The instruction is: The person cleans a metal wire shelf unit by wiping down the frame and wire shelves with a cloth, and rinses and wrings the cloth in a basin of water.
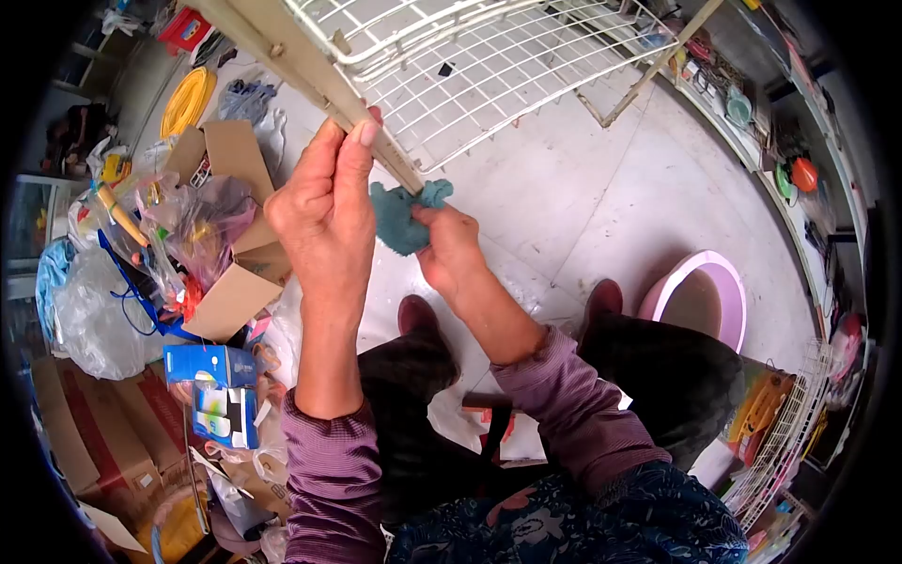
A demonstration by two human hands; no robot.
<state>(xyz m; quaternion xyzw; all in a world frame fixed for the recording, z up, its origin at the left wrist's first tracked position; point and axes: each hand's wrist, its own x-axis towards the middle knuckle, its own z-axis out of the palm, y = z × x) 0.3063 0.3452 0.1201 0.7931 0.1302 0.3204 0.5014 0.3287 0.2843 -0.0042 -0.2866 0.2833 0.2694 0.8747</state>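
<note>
A white wire rack (489, 89) with a flat beige metal upright (296, 70) fills the top of the view. My left hand (329, 188) is closed on this upright, thumb and fingers pinching its edge. Lower down, at the upright's end, my right hand (449, 246) grips a teal cloth (399, 218). The cloth is bunched around the tip of the upright and touches it. Part of my right fingers is hidden behind the cloth.
A pink basin (736, 296) of murky water stands on the floor at right. To the left are an open cardboard box (225, 301) with plastic bags, a blue box (211, 365) and a yellow coiled hose (188, 101). Shelves (742, 141) with goods line the right side.
</note>
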